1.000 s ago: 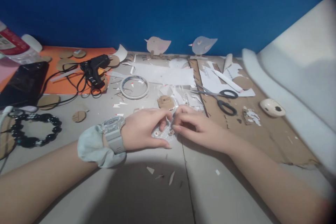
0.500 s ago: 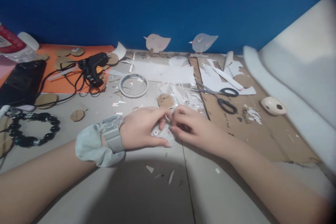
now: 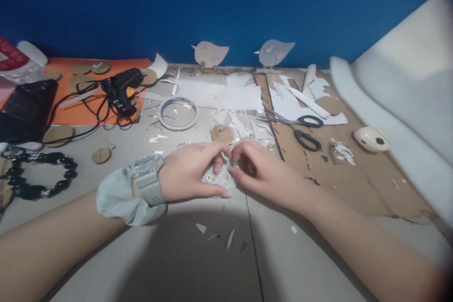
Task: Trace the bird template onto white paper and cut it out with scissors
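My left hand (image 3: 193, 172), with a clear watch (image 3: 146, 177) and a pale scrunchie (image 3: 116, 198) on the wrist, curls its fingers around a small clear plastic packet (image 3: 216, 178) with tiny pieces inside, lying on the table. My right hand (image 3: 260, 167) meets it from the right, its fingertips pinched at the packet's top edge. Both hands touch each other above the packet. A brown cardboard disc (image 3: 222, 133) lies just behind them.
Black scissors (image 3: 300, 128) lie on cardboard at the right, near a cream round object (image 3: 371, 139). A tape ring (image 3: 178, 113), a black glue gun (image 3: 122, 89) with cord, orange paper (image 3: 79, 113), a bead bracelet (image 3: 37, 174) and two paper birds (image 3: 210, 53) surround the work spot.
The hands stay together on the packet, with only small finger shifts. The view has drifted slightly, so the table's things sit a little to the left and higher.
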A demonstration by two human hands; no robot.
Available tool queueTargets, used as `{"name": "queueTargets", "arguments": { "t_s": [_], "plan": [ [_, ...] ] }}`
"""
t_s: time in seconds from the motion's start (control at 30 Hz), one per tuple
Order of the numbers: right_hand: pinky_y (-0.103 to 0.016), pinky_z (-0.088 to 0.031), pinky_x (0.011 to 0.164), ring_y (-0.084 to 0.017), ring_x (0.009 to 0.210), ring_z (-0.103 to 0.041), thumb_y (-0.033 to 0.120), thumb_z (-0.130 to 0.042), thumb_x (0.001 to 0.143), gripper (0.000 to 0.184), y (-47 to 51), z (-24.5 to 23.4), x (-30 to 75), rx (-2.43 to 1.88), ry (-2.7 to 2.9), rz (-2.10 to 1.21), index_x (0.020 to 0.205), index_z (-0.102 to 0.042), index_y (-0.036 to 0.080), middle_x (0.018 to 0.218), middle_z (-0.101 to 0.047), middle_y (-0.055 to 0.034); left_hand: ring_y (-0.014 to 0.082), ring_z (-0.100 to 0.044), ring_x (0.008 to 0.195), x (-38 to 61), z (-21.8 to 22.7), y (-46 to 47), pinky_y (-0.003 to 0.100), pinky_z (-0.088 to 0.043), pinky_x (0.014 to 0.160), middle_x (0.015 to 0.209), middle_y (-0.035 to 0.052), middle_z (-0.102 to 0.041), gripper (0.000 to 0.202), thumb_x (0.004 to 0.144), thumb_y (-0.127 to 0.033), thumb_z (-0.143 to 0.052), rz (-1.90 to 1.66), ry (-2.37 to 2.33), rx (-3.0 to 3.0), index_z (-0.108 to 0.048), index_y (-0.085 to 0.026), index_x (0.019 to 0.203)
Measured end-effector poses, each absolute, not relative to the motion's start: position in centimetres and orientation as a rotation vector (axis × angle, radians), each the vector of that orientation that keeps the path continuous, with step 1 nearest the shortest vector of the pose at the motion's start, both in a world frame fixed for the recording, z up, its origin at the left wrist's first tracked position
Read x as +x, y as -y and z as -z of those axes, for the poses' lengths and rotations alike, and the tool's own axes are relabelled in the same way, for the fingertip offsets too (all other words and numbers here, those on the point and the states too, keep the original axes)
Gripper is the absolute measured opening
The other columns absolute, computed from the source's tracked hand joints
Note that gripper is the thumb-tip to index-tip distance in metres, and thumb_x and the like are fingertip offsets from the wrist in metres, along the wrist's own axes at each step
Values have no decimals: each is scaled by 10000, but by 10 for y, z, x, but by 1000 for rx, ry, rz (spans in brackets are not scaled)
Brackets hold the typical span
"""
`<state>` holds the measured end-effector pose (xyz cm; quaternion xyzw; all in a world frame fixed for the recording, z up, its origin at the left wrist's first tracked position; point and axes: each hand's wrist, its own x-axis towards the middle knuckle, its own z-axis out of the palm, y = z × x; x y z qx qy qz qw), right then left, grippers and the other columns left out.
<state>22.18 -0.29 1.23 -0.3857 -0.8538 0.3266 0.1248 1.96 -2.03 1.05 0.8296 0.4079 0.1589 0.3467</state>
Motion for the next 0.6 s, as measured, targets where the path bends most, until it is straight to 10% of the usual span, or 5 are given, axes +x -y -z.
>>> {"name": "queueTargets", "arguments": {
  "t_s": [0.27,0.6],
  "plan": [
    [-266,-340,560,-143,638,-435,398,-572,823,229,3,-11,221,-1226,2422,-1011,846,-439,213,767,-459,13,108,-473,620,19,-9,20,234,-318,580,750,-48,-534,502,675,-509,-673,-411,-1077,2152,-426,-189,974],
    [-284,-398,639,-148,712,-488,304,-466,906,87,3,-9,223,-1154,2156,-1113,913,-459,218,822,-482,-3,260,-440,903,19,-8,21,410,-347,803,970,74,-498,706,528,-745,-603,-518,-1330,2389,-554,-189,960]
  ]
}}
